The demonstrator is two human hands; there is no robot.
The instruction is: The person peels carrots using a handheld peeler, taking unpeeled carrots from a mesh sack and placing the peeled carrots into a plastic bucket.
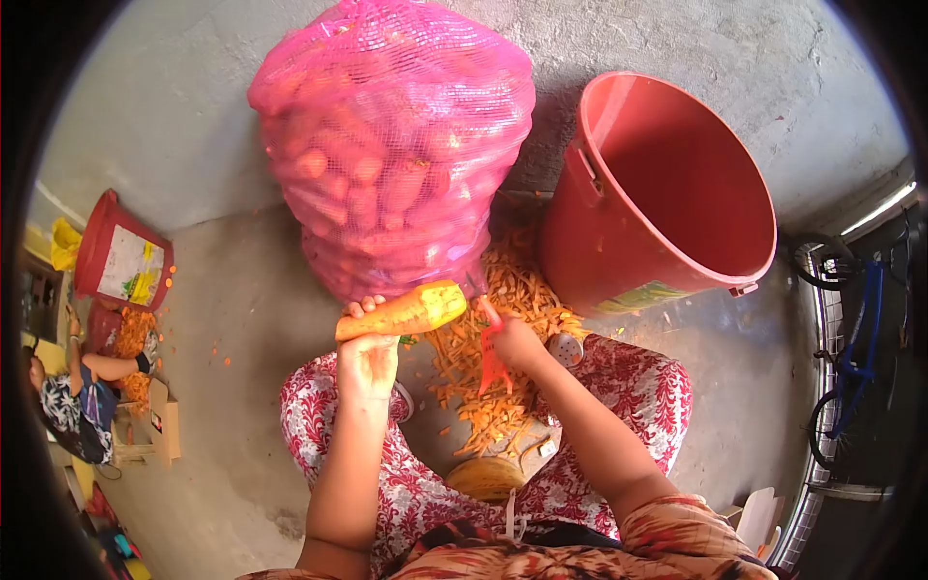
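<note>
My left hand [367, 362] is closed around a large carrot [401, 311], held almost level. The carrot's right end is bare and yellow-orange, while its left part is a deeper orange. Just right of that end, my right hand [517, 346] is wrapped around a peeler [488, 311] with a reddish handle. Its blade end points up toward the carrot and looks slightly apart from it. A red-orange plastic piece [495, 365] shows below my right fingers; I cannot tell whether it belongs to the peeler. Orange peelings [483, 420] lie in a heap on the floor beneath both hands.
A pink mesh sack [387, 145] full of carrots stands ahead, beside a tall red bucket [604, 232]. At the far left another person [77, 406] sits near peelings and a red tub [116, 251]. A blue bicycle [860, 358] stands at the right.
</note>
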